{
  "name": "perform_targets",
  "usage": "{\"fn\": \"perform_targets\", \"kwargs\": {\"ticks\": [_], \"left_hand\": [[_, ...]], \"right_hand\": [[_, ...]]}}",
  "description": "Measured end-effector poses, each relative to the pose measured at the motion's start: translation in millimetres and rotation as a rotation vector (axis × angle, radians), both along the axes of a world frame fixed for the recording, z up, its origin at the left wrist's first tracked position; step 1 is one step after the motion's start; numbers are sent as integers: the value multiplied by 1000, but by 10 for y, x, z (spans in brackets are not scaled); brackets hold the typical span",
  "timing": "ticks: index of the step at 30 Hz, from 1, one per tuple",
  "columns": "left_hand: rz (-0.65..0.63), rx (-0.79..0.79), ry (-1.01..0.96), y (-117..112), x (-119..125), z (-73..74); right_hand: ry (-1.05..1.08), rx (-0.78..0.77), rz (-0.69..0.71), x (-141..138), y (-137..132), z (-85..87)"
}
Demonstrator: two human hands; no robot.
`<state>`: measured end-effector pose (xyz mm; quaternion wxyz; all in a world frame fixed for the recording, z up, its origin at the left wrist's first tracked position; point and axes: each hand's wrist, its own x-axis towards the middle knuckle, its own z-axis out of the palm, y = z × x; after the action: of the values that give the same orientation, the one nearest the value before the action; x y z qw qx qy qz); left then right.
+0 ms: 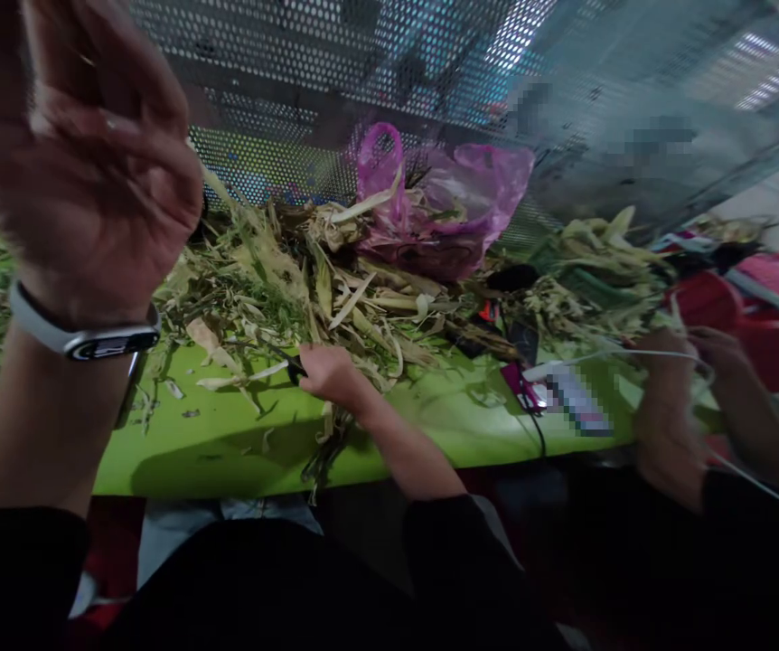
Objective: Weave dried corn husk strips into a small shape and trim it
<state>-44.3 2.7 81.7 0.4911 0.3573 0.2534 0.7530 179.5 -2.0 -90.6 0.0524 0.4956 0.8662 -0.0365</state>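
My left hand (105, 181) is raised close to the camera at the upper left, its fingers curled in and partly blurred. What they hold, if anything, is hidden. A pale dry strip of husk (217, 187) reaches from the pile up to the edge of this hand. Lower down, at the front of the plant pile (355, 294), my right hand (332, 372) is closed around a small dark tool (295, 369). Its kind I cannot make out. Beside that tool, pale husk pieces (233, 380) lie on the green tabletop (206, 452).
A pink plastic bag (444, 226) rests on the pile, in front of a perforated metal panel (281, 63). At right, another person's hands (667, 362) handle a white cord (633, 351). Near them are a blurred-out flat item (579, 398) and a green heap of husks (596, 262).
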Motion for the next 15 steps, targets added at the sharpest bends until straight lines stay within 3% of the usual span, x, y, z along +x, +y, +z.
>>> {"fn": "perform_targets", "kwargs": {"ticks": [2,4,7,9,12,15], "left_hand": [[-177,6,175,71,114,-193],[-238,-42,242,194,235,-522],[-133,-173,383,429,300,-1087],[-10,-209,367,571,275,-1367],[115,-192,239,721,248,-1548],[194,-188,107,811,302,-1547]], "right_hand": [[-31,-45,-30,38,39,46],[-47,-107,-17,91,96,113],[-7,-189,26,240,184,229],[69,-253,16,398,233,307],[246,-325,-38,690,293,400],[535,-386,-137,912,360,422]]}}
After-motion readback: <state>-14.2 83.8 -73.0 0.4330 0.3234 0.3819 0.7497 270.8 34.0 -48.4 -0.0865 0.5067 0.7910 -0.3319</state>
